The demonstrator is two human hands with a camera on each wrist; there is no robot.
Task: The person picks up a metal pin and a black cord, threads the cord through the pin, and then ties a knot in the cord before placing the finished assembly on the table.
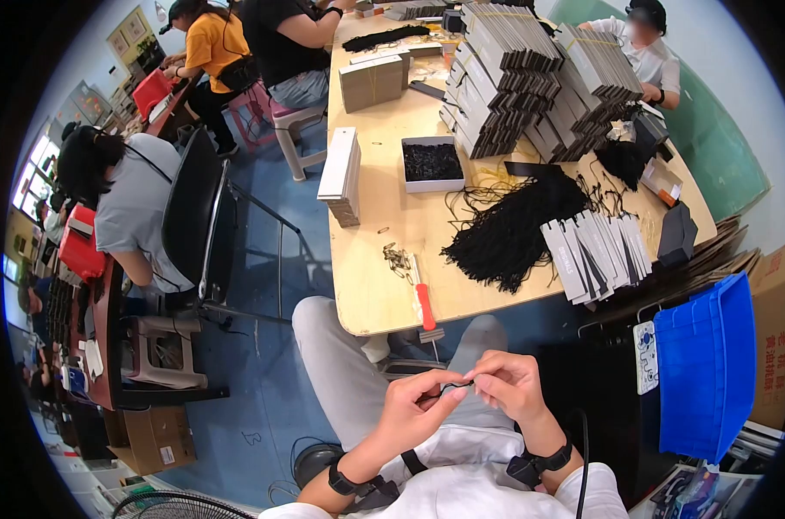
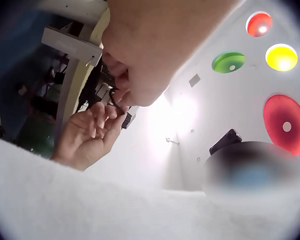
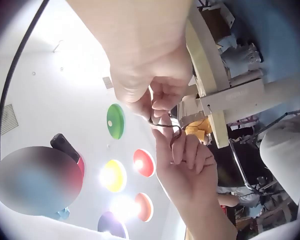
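A short black cord [image 3: 171, 126] is stretched between the two hands, above the person's lap. The left hand [image 1: 420, 401] pinches one end between thumb and index finger, and in the right wrist view the cord loops over its fingers. Thumb and fingertips of the right hand [image 1: 508, 386] pinch the other end, close to the left fingertips. In the left wrist view the cord [image 2: 115, 100] curves between both hands' fingertips.
On the table [image 1: 366, 294] lie a heap of black cords [image 1: 518, 227], grey-white tags [image 1: 596, 255], a red-handled tool [image 1: 424, 296], a box of black pieces [image 1: 433, 163] and stacked boards [image 1: 505, 78]. A blue bin [image 1: 704, 372] stands at right; other people sit around.
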